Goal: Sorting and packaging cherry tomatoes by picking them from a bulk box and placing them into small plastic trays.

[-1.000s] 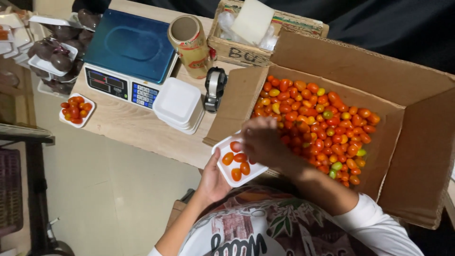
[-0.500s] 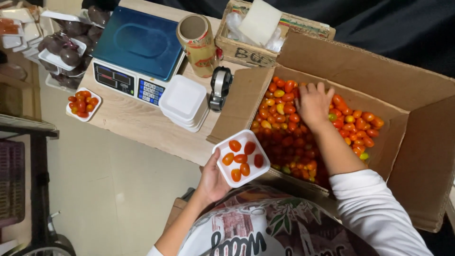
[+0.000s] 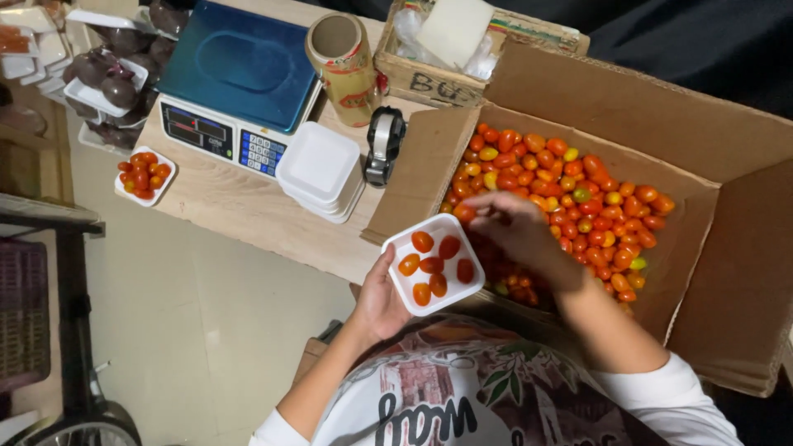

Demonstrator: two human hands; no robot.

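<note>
While left hand (image 3: 382, 301) cups it, white tray (image 3: 429, 239) lies level, corner-forward.

The right hand (image 3: 516, 231) covers the cherry tomatoes (image 3: 578, 198) beneath it, its grip unclear. The left hand (image 3: 378, 301) is mostly hidden under the white tray (image 3: 436, 264). At ten o'clock, the packed trays (image 3: 99, 74) are cut off.

Wooden table (image 3: 239, 211) under scale (image 3: 231, 78), tray stack (image 3: 318, 169), cardboard box (image 3: 628, 165).
</note>
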